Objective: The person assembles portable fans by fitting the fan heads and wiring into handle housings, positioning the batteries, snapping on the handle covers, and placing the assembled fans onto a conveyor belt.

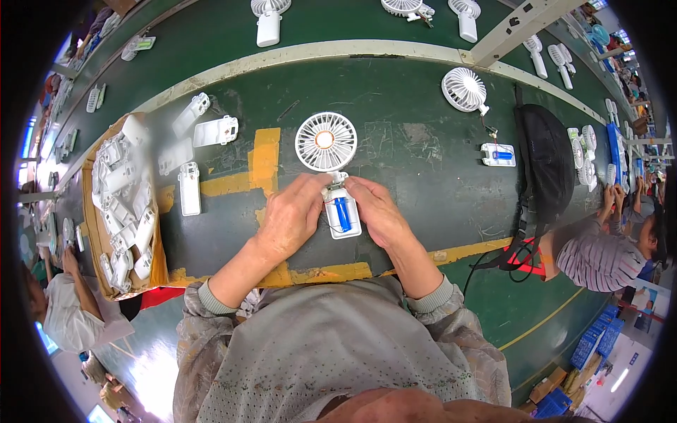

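Note:
A small white handheld fan lies face up in front of me, its round slatted head (326, 142) pointing away. Its open handle shell (355, 230) bares a blue cylindrical battery (343, 214) and thin wires. My left hand (290, 213) grips the shell's upper left edge, fingers bent at the neck. From the other side, my right hand (379, 213) closes its thumb and fingers on the upper right edge. The fingertips hide part of the joint between head and handle. Left of my hands lies a loose white handle cover (190, 189).
A cardboard box (161, 247) full of white handle parts stands at the left. More covers (216, 131) lie beside it. Another opened fan (465, 90) with a wired battery shell (498, 154) lies right, near a black bag (544, 158). Co-workers sit on both sides; a metal rail (317, 51) runs behind.

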A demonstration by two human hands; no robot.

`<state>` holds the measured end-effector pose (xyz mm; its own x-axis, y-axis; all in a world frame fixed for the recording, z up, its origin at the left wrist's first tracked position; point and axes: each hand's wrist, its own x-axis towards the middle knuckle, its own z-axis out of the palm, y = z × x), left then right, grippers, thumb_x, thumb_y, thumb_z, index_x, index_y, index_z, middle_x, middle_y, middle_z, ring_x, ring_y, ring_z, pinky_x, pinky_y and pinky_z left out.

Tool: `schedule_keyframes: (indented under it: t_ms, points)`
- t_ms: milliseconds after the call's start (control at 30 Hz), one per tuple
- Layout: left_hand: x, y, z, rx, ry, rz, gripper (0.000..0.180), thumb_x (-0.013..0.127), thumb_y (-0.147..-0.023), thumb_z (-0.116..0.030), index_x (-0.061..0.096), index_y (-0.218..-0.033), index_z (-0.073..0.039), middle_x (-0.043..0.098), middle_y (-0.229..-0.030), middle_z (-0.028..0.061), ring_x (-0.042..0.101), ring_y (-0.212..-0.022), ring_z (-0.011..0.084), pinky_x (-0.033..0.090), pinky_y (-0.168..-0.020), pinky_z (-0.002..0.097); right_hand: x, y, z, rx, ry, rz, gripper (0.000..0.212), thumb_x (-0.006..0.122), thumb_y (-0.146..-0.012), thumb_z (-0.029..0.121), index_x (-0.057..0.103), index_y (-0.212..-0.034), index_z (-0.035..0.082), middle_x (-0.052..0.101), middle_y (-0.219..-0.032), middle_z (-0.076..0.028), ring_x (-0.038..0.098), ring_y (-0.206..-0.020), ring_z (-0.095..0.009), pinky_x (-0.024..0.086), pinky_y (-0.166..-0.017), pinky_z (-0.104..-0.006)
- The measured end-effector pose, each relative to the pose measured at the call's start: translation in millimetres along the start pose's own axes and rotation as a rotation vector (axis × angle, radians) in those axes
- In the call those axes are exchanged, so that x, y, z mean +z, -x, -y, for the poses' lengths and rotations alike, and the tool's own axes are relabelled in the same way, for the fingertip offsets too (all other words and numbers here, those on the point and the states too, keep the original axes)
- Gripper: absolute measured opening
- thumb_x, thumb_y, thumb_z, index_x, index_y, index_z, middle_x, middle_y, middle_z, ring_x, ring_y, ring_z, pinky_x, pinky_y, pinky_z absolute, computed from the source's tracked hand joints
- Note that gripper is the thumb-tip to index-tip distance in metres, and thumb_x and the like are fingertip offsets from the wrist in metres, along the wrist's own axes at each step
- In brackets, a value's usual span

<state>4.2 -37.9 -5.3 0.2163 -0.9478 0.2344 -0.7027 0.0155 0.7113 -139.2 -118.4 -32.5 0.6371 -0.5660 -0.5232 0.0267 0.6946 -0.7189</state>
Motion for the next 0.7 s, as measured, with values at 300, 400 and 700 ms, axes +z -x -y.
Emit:
schedule_keyframes:
  t_ms: [300,400,700]
  points:
    - [0.7,3.6,3.8,0.195,-0.224,0.125,0.035,0.056,-0.072,0.002,0.057,-0.107,-0.001,0.057,-0.091,0.0104,0.061,-0.076,0.0279,0.051,-0.065,0.0371,-2.8,3.3,-0.2,-0.071,0.067,0.172,0.027,0.05,-0.091,0.011,0.053,-0.115,-0.001,0.06,-0.098,-0.002,0.055,-0.085,-0.006,0.046,-0.074,-0.0221]
    - [0.0,2.7,3.8,0.223,-0.238,0.154,0.035,0.056,-0.071,0.0,0.057,-0.106,0.001,0.056,-0.092,0.0113,0.06,-0.078,0.0277,0.051,-0.065,0.0373,-2.1,3.3,-3.0,-0.143,0.128,0.198,0.026,0.051,-0.089,0.004,0.052,-0.115,-0.001,0.06,-0.097,-0.001,0.054,-0.085,-0.005,0.045,-0.073,-0.021]
    - [-2.2,-1.8,-4.8,0.271,-0.344,0.246,0.037,0.056,-0.069,-0.002,0.054,-0.104,0.006,0.053,-0.088,0.0123,0.058,-0.077,0.0272,0.051,-0.063,0.0367,0.5,2.5,-3.5,-0.127,0.134,0.16,0.027,0.05,-0.089,0.002,0.052,-0.115,-0.001,0.059,-0.097,0.001,0.053,-0.084,-0.004,0.045,-0.072,-0.0206]
